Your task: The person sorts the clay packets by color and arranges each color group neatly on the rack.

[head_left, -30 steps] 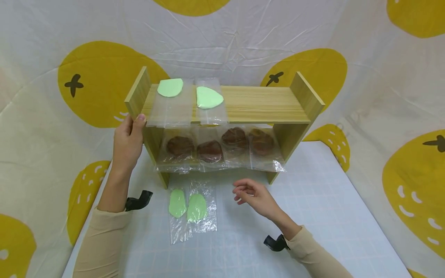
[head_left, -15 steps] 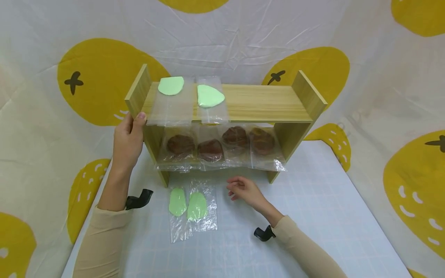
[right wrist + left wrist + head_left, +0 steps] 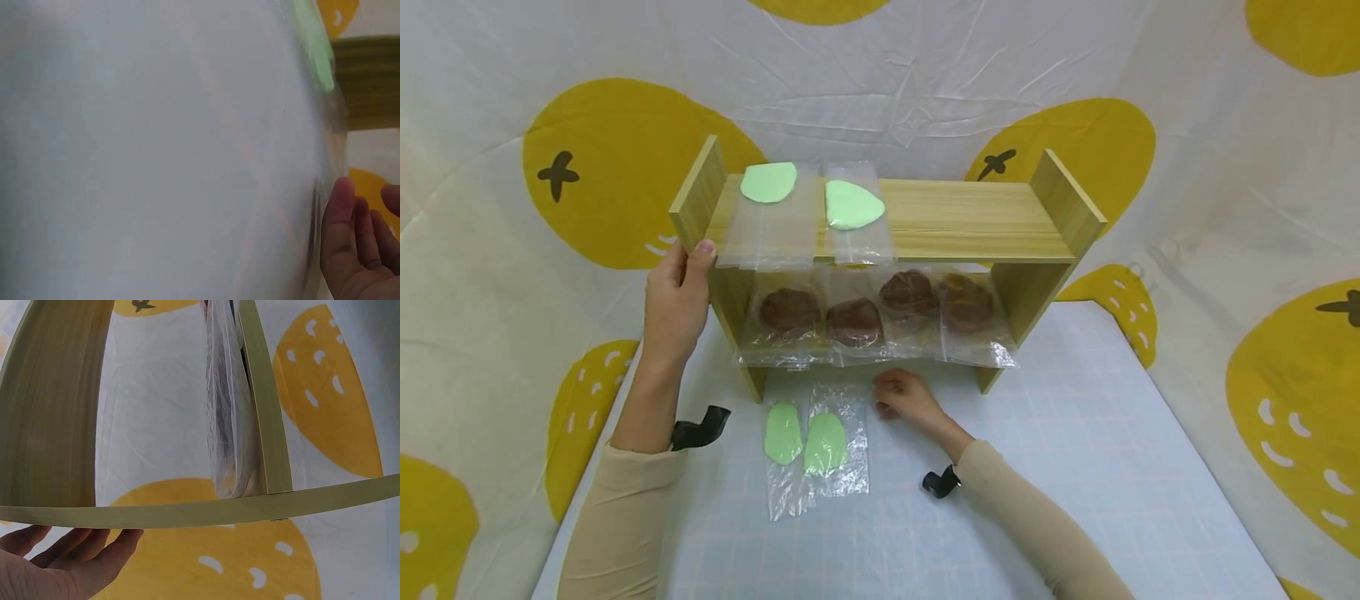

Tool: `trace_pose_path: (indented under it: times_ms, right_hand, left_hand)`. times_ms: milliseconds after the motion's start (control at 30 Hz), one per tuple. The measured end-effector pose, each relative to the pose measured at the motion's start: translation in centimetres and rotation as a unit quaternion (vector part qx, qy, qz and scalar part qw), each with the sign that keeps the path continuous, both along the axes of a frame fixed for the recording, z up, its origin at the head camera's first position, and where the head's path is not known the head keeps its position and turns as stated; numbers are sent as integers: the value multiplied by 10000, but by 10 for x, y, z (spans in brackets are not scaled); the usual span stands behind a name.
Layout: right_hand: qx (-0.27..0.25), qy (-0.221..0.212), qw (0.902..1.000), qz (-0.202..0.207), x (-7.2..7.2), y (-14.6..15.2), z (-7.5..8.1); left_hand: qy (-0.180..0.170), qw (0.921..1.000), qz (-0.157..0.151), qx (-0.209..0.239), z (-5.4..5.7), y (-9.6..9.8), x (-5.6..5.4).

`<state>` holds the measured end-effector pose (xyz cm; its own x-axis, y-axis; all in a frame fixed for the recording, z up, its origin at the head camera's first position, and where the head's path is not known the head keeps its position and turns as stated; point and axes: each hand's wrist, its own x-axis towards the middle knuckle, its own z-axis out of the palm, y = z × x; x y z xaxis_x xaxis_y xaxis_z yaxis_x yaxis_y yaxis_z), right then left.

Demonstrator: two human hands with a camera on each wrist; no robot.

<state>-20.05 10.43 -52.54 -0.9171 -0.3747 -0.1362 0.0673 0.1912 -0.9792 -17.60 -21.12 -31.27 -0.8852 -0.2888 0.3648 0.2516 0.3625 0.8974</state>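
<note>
In the head view my left hand (image 3: 676, 292) grips the left side panel of a two-tier wooden shelf (image 3: 970, 217), thumb at the front edge. The left wrist view has its fingers (image 3: 122, 547) against the panel's outer face. Below the lower tier, my right hand (image 3: 910, 398) hovers near the table, its fingers loosely curled. Thumb and fingers are apart in the right wrist view, with nothing between them. Just left of this hand lie two clear plastic bags, each with a flat pale-green piece: an outer one (image 3: 783, 433) and a nearer one (image 3: 826, 443).
Two more bagged pale-green pieces lie on the top tier, one (image 3: 769, 183) by the left panel and another (image 3: 853, 206) beside it. Several bagged brown round pieces (image 3: 966, 302) fill the lower tier, bag ends overhanging its front. A pale checked cloth (image 3: 1112, 450) covers the table.
My right hand has moved left and slightly away from me, closer to the bagged green pieces on the table. My left hand keeps its hold on the panel.
</note>
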Motion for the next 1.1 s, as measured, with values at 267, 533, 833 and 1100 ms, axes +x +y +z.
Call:
trace_pose_path:
  times_ms: [267,533,833,1100]
  right_hand:
    - [88,-33,9999,-66,-5,-13,-8]
    - [793,31,9968,-51,-10,-20,-6]
    - [1546,520,9866,37,-9,-25,-8]
    - [1872,944,9778,38,-7,-28,-7]
  left_hand:
    - [52,10000,-21,1,0,1,2]
    - [170,9999,-4,25,0,1,2]
    - [67,10000,7,-9,0,2,1]
    - [63,10000,10,-40,1,2,1]
